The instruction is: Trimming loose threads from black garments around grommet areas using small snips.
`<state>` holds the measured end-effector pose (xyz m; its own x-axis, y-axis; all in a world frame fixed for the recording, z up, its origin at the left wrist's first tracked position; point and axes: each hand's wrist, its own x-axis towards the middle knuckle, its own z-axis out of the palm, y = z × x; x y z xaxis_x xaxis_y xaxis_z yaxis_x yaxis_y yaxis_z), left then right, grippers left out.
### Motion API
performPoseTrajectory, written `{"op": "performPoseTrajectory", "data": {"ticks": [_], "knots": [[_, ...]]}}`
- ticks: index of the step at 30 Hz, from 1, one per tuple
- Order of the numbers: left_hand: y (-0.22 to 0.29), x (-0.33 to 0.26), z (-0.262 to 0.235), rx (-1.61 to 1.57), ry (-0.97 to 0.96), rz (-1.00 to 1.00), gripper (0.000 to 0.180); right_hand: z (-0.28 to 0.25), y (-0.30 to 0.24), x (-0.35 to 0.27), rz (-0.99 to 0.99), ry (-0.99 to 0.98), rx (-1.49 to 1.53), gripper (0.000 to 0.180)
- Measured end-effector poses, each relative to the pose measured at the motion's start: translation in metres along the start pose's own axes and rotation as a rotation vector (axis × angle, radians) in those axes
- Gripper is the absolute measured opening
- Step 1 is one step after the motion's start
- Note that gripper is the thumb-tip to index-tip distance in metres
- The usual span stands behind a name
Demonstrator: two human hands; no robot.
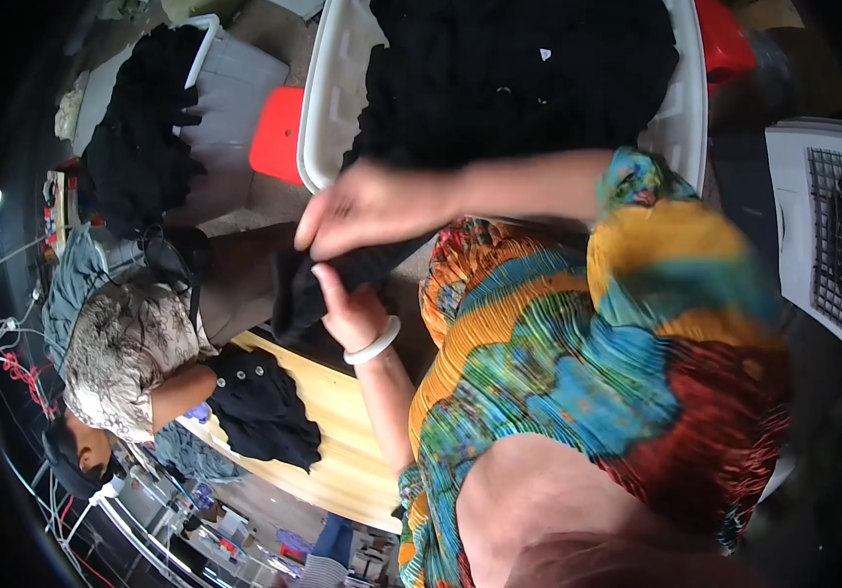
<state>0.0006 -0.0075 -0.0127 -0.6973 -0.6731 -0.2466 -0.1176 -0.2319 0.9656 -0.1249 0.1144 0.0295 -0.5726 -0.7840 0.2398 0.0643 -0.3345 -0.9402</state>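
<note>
Gripping a black garment [328, 279] with both hands: right hand [367, 208] closed over its upper edge, left hand [350, 312], white bangle [374, 342] at the wrist, pinching the cloth just below. Judged as mid-handling, garment lifted, not yet laid down. Beyond the right hand, white tub [328, 98] heaped with black clothes. Below the left hand, wooden table [343, 441] bearing another black piece [259, 407], beside a co-worker's arm [181, 387].

A garment [343, 279] is held between both hands, the right hand [367, 208] above the left hand [350, 312]; behind them a tub [328, 88] is filled with clothes [519, 73]; another garment [262, 407] is laid on the desk [347, 441] at the left.
</note>
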Motion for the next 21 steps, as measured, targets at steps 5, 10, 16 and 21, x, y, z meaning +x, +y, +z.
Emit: {"op": "performPoseTrajectory", "data": {"ticks": [5,10,16,21], "knots": [[0.045,-0.001,-0.018,-0.322,0.121,-0.056,0.037,-0.137,0.032,-0.055,0.557,-0.183,-0.543,0.042],[0.083,0.013,-0.040,-0.101,0.199,0.201,0.038,-0.171,0.070,-0.100,0.759,-0.216,-0.970,0.054],[0.132,0.032,-0.082,-0.307,0.110,0.197,0.041,-0.165,0.046,-0.035,0.480,-0.015,-1.093,0.024],[0.178,0.051,-0.118,-0.344,0.136,0.286,0.043,-0.153,-0.076,0.055,-0.106,0.550,-1.121,0.020]]}}
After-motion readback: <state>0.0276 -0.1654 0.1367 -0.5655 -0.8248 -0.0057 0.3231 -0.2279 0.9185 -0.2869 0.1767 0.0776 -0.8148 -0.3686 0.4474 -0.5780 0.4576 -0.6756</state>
